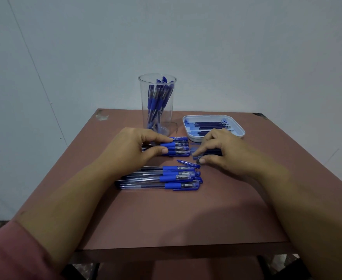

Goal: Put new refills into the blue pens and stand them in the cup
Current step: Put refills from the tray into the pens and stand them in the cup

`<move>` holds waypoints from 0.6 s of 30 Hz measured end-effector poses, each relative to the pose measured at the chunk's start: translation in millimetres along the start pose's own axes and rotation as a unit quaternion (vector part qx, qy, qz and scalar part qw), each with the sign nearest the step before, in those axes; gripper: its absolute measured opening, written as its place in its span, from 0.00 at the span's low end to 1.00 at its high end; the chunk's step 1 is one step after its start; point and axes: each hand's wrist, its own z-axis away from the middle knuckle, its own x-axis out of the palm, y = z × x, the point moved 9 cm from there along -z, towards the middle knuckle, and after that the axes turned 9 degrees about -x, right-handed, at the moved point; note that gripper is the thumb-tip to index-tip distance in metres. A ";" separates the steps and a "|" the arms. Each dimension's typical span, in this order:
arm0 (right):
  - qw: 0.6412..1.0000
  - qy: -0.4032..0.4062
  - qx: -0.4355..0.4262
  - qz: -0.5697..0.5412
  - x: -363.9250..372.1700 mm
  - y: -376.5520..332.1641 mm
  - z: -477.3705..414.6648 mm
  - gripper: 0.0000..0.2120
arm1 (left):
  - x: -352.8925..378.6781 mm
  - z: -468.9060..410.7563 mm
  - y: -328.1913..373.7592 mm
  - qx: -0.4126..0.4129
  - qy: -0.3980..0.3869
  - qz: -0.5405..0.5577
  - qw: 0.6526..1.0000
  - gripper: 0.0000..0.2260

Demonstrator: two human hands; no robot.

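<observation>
- Left hand (133,146): thumb and forefinger clasp the upper pens (178,147), mid-frame on the bench (166,219).
- Right hand (224,150): fingers (203,145) pinch a small part (198,160), identity unclear, beside a loose cap (188,163).
- Lower pens (166,178) lie below centre.
- Cup (143,91), upper centre, holds more pens (156,100).
- Tray (193,138), right of it, holds refills (210,124).

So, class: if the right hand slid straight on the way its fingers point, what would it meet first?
Probably the capped ends of the upper row of pens that the left hand holds; depth is unclear.
</observation>
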 end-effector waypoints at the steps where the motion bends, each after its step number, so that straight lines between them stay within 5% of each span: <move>1: 1.000 -0.003 0.000 0.000 1.2 -0.9 -0.9 0.09 | -0.3 -0.1 0.1 0.000 0.001 -0.001 1.000 0.13; 5: 1.000 0.014 -0.004 -0.008 -0.8 -4.9 -1.5 0.07 | -0.9 -0.3 0.6 0.000 0.000 -0.001 1.000 0.13; 11: 0.971 0.192 -0.019 -0.142 -25.1 -10.3 4.3 0.11 | -0.4 -0.3 -0.1 -0.001 -0.003 0.009 1.000 0.13; 18: 0.968 0.201 -0.048 -0.141 -17.5 -22.8 -0.6 0.08 | 2.8 1.0 6.9 0.017 -0.010 -0.003 1.000 0.13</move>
